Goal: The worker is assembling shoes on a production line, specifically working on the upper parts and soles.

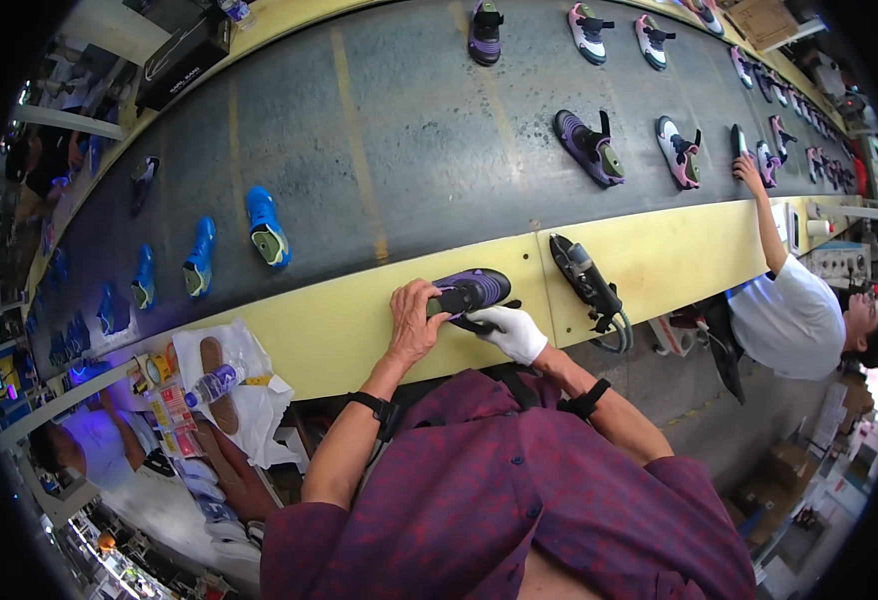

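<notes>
A dark purple and black sports shoe lies on the yellow ledge in front of me, toe to the right. My left hand, bare, is closed around its heel end, where a bit of green shows. My right hand wears a white glove and is closed at the shoe's near side, by the opening. A black strap-like piece shows beside the gloved fingers; what exactly they pinch is partly hidden. To the right on the ledge lies a black hand tool with a hose.
Beyond the yellow ledge runs a grey conveyor belt. Blue shoes stand on its left, purple and white shoes on its right. A purple-labelled bottle lies on white paper at left. A co-worker reaches over the belt at right.
</notes>
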Action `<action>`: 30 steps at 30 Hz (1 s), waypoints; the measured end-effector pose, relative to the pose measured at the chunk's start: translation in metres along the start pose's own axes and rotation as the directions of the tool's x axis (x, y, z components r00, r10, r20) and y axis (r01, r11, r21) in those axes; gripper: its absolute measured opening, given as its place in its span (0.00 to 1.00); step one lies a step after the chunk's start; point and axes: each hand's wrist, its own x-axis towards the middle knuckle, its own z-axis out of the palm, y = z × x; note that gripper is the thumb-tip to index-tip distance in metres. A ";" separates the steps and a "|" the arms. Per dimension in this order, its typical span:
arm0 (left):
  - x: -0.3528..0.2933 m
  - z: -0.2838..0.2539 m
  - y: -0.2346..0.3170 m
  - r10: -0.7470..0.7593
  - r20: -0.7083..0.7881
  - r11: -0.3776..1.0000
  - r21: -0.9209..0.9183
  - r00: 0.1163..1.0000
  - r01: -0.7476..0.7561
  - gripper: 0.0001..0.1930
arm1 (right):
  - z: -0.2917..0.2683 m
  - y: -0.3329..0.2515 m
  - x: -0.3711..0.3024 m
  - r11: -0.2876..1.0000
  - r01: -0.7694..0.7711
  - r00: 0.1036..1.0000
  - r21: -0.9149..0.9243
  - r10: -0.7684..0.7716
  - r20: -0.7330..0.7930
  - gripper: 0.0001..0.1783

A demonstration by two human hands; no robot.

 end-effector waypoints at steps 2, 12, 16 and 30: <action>0.001 -0.002 0.000 0.007 0.004 1.000 -0.008 1.000 -0.007 0.29 | 0.004 -0.001 0.009 1.000 0.010 1.000 0.005 -0.010 -0.005 0.12; 0.011 -0.006 -0.007 -0.088 0.115 0.996 0.019 0.990 0.086 0.33 | -0.004 -0.012 0.058 0.992 0.066 0.985 -0.109 -0.082 -0.151 0.09; 0.010 -0.004 -0.003 -0.089 0.121 0.995 0.048 0.989 0.084 0.33 | -0.002 -0.014 0.084 0.978 0.093 0.989 -0.184 -0.112 -0.096 0.08; 0.006 0.007 0.002 -0.106 0.001 0.992 -0.064 0.994 0.106 0.34 | -0.004 0.020 0.156 0.942 -0.118 0.886 -0.314 0.242 0.395 0.16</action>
